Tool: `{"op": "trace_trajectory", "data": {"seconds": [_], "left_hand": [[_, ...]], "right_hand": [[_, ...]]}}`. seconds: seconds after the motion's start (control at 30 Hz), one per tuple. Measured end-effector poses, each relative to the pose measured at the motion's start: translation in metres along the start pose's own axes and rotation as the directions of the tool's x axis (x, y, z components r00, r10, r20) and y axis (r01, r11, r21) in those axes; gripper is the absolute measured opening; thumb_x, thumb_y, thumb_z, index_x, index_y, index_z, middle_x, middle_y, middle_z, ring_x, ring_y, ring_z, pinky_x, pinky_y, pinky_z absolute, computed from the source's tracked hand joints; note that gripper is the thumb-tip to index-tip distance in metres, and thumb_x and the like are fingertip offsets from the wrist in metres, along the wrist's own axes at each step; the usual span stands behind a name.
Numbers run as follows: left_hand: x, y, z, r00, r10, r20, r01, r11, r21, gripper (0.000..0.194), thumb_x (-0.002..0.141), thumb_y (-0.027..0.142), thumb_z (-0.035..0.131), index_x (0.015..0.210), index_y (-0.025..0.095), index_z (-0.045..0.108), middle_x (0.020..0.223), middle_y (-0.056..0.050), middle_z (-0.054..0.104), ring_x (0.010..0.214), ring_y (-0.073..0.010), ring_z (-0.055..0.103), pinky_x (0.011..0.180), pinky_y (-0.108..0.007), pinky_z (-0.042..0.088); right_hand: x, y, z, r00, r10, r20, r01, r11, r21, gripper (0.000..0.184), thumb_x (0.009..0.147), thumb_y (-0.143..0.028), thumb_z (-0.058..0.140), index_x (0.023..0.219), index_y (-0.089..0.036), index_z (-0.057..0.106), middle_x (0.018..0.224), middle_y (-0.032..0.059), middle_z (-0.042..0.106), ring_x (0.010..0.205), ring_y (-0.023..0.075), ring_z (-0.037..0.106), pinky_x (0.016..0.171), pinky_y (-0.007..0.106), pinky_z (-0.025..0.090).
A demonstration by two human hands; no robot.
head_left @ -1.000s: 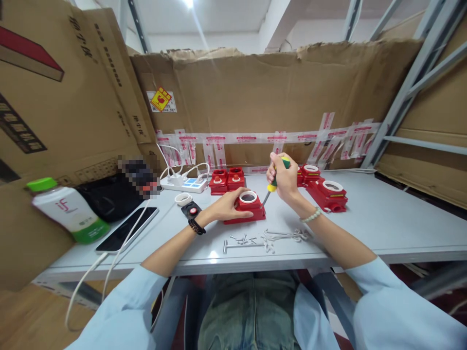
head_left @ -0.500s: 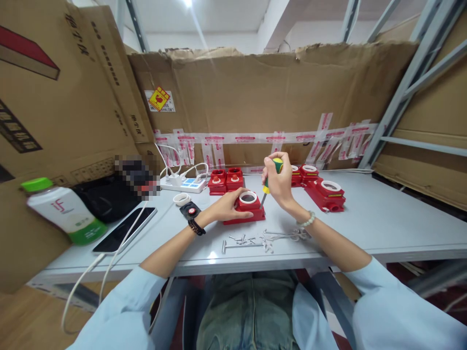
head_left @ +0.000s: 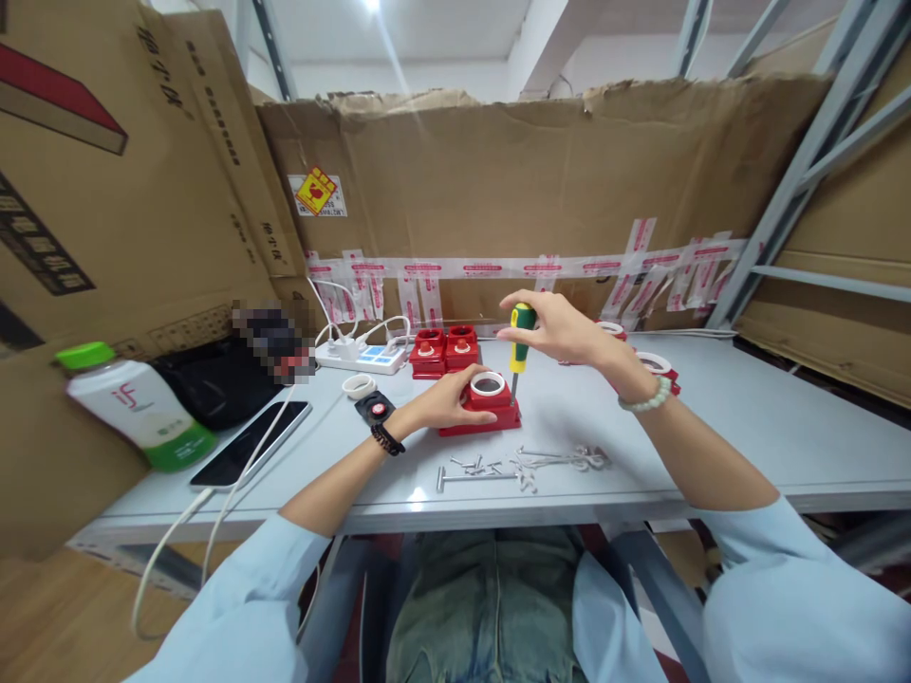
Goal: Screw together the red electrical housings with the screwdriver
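My left hand [head_left: 450,400] is closed round the left side of a red housing [head_left: 491,418], which rests on the table and carries a white ring [head_left: 488,383] on top. My right hand [head_left: 559,327] grips the green and yellow handle of a screwdriver [head_left: 522,337]. The screwdriver stands nearly upright, its shaft reaching down to the right end of the red housing; the very tip is too small to make out. In front of the housing lie several loose screws [head_left: 478,466] and a metal T-shaped rod [head_left: 476,479].
Two red units [head_left: 445,353] stand at the back beside a white power strip [head_left: 362,358]. More red housings [head_left: 659,365] are partly behind my right arm. On the left are a phone [head_left: 250,446], a bottle [head_left: 139,408], a loose white ring [head_left: 359,386] and a black part [head_left: 374,409].
The screwdriver has swung from a tilt to nearly upright. My right hand has turned, with its wrist further right and fingers now round the handle's upper part. The left hand still holds the housing.
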State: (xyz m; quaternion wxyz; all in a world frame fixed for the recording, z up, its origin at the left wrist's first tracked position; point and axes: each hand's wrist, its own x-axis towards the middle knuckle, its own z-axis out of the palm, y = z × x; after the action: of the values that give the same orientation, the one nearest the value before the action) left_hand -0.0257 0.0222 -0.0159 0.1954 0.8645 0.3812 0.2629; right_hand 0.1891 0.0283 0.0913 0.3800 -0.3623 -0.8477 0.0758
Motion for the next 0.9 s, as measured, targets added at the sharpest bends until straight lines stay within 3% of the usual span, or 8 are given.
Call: {"op": "trace_trajectory", "data": {"seconds": [0.13, 0.23, 0.33, 0.47, 0.6, 0.67, 0.8, 0.9], "left_hand": [[0.001, 0.003, -0.002, 1.0, 0.011, -0.023, -0.009, 0.996, 0.093, 0.077, 0.072, 0.056, 0.07, 0.136, 0.023, 0.043, 0.136, -0.012, 0.053, 0.122, -0.0322, 0.051, 0.103, -0.047, 0.04], [0.009, 0.013, 0.001, 0.987, 0.078, -0.138, -0.062, 0.991, 0.122, 0.062, 0.08, 0.053, 0.064, 0.132, 0.022, 0.05, 0.141, -0.012, 0.05, 0.132, -0.0329, 0.041, 0.111, -0.052, 0.028], [0.024, 0.024, 0.008, 0.985, 0.102, -0.138, -0.113, 0.991, -0.074, 0.036, 0.088, 0.044, 0.056, 0.109, 0.016, 0.065, 0.122, -0.012, 0.065, 0.116, -0.0278, 0.057, 0.102, -0.044, 0.041], [0.038, 0.029, 0.019, 0.994, 0.001, -0.108, -0.043, 0.921, -0.388, 0.027, 0.083, 0.038, 0.062, 0.087, 0.012, 0.068, 0.09, -0.009, 0.073, 0.084, -0.0197, 0.067, 0.083, -0.035, 0.052], [0.042, 0.028, 0.025, 0.967, -0.089, -0.24, -0.015, 0.916, -0.402, 0.032, 0.069, 0.041, 0.076, 0.072, 0.013, 0.062, 0.071, -0.004, 0.066, 0.067, -0.0148, 0.061, 0.069, -0.03, 0.051], [0.041, 0.029, 0.025, 0.954, -0.088, -0.287, -0.027, 0.926, -0.376, 0.036, 0.066, 0.043, 0.078, 0.079, 0.013, 0.062, 0.077, -0.004, 0.066, 0.069, -0.0146, 0.06, 0.066, -0.029, 0.05], [0.038, 0.031, 0.021, 0.981, 0.002, -0.194, -0.075, 0.926, -0.37, 0.036, 0.078, 0.041, 0.068, 0.102, 0.014, 0.065, 0.105, -0.009, 0.068, 0.087, -0.0177, 0.063, 0.074, -0.03, 0.051], [0.038, 0.029, 0.021, 0.991, -0.036, -0.126, -0.014, 0.927, -0.374, 0.028, 0.079, 0.04, 0.067, 0.086, 0.013, 0.069, 0.088, -0.008, 0.072, 0.079, -0.0178, 0.065, 0.076, -0.032, 0.051]], "right_hand": [[-0.001, -0.001, -0.004, 0.988, -0.062, 0.139, 0.04, 0.987, 0.159, 0.038, 0.073, -0.021, 0.067, 0.111, -0.019, 0.062, 0.085, 0.0025, 0.065, 0.071, 0.0153, 0.055, 0.065, 0.029, 0.043], [-0.002, -0.001, 0.005, 0.99, -0.074, 0.121, 0.043, 0.968, 0.246, 0.033, 0.076, -0.016, 0.057, 0.109, -0.018, 0.058, 0.087, 0.0027, 0.064, 0.074, 0.0152, 0.057, 0.066, 0.029, 0.044], [0.0, 0.004, 0.015, 0.998, -0.034, 0.049, 0.016, 0.942, 0.335, 0.027, 0.072, -0.011, 0.051, 0.098, -0.017, 0.056, 0.078, 0.0004, 0.061, 0.07, 0.0141, 0.056, 0.066, 0.029, 0.045], [0.0, 0.008, 0.022, 0.999, -0.011, -0.042, 0.024, 0.941, 0.337, 0.019, 0.072, -0.015, 0.055, 0.091, -0.018, 0.056, 0.075, -0.0013, 0.059, 0.065, 0.012, 0.053, 0.064, 0.028, 0.043], [-0.004, 0.006, 0.026, 0.992, -0.022, -0.123, 0.055, 0.962, 0.269, 0.017, 0.076, -0.029, 0.063, 0.088, -0.018, 0.059, 0.071, -0.0027, 0.056, 0.062, 0.0108, 0.048, 0.061, 0.026, 0.04], [-0.005, 0.004, 0.029, 0.989, -0.015, -0.15, 0.056, 0.961, 0.271, 0.016, 0.076, -0.031, 0.063, 0.085, -0.018, 0.06, 0.072, -0.0024, 0.056, 0.063, 0.011, 0.049, 0.062, 0.026, 0.04], [-0.005, 0.006, 0.035, 0.978, 0.029, -0.207, 0.03, 0.96, 0.28, 0.018, 0.076, -0.032, 0.064, 0.087, -0.019, 0.06, 0.073, -0.0015, 0.057, 0.065, 0.0123, 0.05, 0.063, 0.027, 0.041], [-0.005, 0.008, 0.037, 0.973, 0.044, -0.225, 0.023, 0.957, 0.288, 0.021, 0.077, -0.034, 0.064, 0.091, -0.019, 0.059, 0.072, -0.0018, 0.056, 0.065, 0.0125, 0.05, 0.063, 0.026, 0.041]]}}
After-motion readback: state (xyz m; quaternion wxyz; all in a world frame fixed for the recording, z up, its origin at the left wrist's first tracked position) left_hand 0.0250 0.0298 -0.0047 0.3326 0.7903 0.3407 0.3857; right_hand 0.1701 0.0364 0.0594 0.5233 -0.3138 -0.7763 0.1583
